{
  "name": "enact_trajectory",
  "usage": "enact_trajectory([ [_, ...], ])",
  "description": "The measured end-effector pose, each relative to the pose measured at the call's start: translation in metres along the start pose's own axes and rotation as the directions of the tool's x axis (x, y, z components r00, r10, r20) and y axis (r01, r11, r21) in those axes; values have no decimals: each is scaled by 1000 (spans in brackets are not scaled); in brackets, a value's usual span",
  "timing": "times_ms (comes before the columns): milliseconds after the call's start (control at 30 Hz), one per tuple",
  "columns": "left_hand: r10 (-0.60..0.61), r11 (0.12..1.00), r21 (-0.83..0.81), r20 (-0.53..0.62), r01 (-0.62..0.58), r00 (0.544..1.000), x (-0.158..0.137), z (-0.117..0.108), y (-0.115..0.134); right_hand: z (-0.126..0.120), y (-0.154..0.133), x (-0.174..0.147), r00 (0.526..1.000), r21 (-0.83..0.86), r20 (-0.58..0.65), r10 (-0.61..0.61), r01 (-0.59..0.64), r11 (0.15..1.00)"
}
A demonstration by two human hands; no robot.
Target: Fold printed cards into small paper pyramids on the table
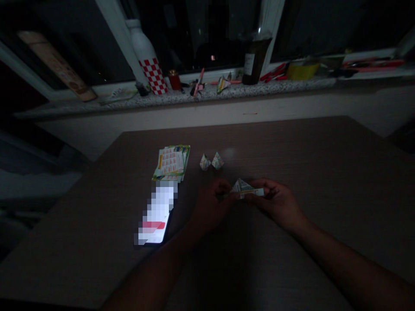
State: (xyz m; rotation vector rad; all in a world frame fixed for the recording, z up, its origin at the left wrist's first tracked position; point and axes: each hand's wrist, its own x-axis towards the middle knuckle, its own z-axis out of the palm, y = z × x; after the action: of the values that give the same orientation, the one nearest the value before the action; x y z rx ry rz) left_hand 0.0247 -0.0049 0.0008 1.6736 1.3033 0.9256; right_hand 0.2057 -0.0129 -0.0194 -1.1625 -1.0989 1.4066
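Note:
A printed sheet of folded paper (243, 187), with a peaked top and a flat strip along its lower edge, is held above the table between both hands. My left hand (215, 201) pinches its left end. At the other end my right hand (277, 198) grips it, thumb in front and fingers behind. Just beyond the hands stand two small folded paper pieces, a left one (204, 162) and a right one (217, 161), side by side with pointed tops. The dim light hides some of the fingertips.
On the brown table (308, 151), a stack of printed leaflets (171, 162) lies left of the folded pieces. A lit phone (157, 214) is near my left forearm. Along the windowsill (207, 91) stand a checkered bottle (152, 69), a dark pouch (254, 62) and a yellow container (303, 70).

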Motion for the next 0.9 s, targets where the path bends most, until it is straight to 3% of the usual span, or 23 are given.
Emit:
enact_trajectory([
  [200,-34,991,-129,0,34,999,-4,10,4,4,-2,-5,1000,15,-11,-13,13,1000],
  [433,-4,985,-173,42,12,999,-1,1,8,4,-5,-7,999,-16,-22,-26,26,1000],
  [733,-163,975,-150,14,163,987,5,-8,2,3,-10,-7,992,-54,-78,-95,91,994],
  [900,-155,949,-261,93,175,983,7,-12,-3,0,-13,-6,990,-57,-100,-102,97,994],
])
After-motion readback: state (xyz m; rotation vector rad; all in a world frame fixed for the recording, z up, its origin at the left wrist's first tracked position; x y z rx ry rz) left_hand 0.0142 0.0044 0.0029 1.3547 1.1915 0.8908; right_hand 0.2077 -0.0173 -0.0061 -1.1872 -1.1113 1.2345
